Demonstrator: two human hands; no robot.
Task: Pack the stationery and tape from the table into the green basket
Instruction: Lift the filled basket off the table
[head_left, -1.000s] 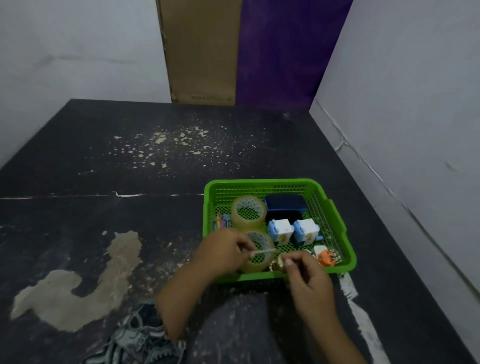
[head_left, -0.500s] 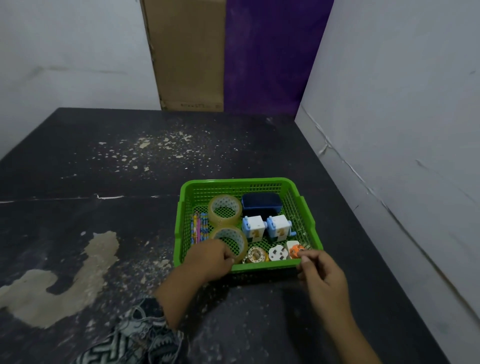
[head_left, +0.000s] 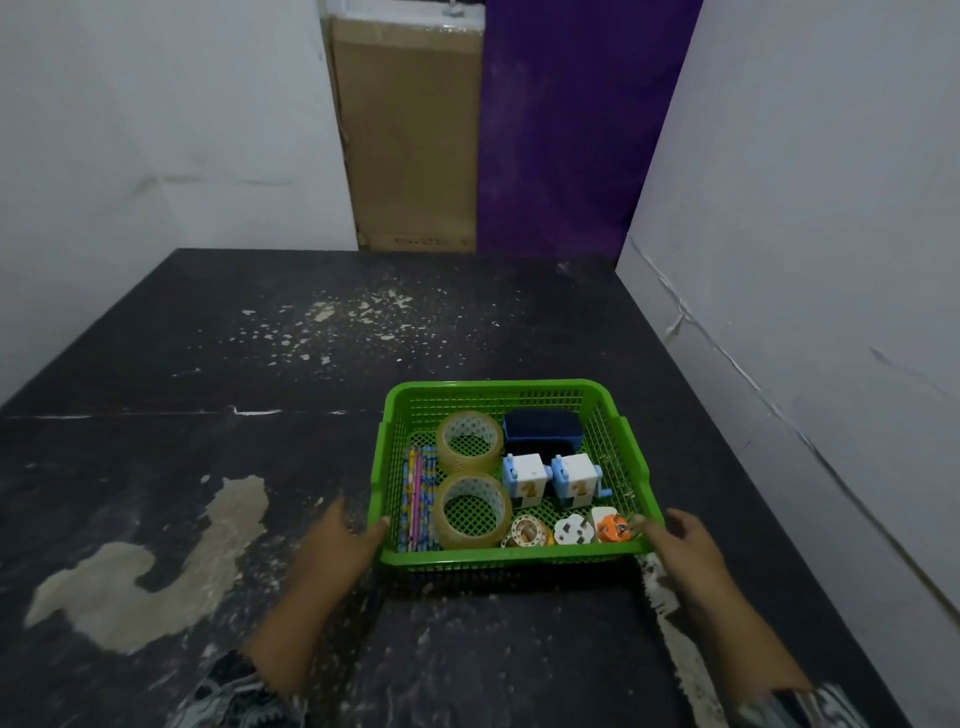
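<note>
Green basket sat on the dark table, right of centre, near the person's edge. It was a shallow open-mesh plastic tray w/ a solid rim and a raised lip on each side. Probably light even loaded, but thin mesh likely flexes, so best taken by the rim at two opposite sides and kept level, since the small bits inside could slide. Contents: two clear tape rolls lying flat one behind the other, a bundle of patterned pencils along the left wall, two white-and-blue crank sharpeners side by side, a dark blue box at the back, and three small reels (tan, white, orange) along the front wall. No stationery showed loose on the table, so packing looked approx. done. Left hand was at the near-left corner, thumb tip on the rim. Right hand was at the near-right corner, thumb likewise on the rim. Hands were well apart, one per corner. Couldn't tell if either actually clamped the rim.
</note>
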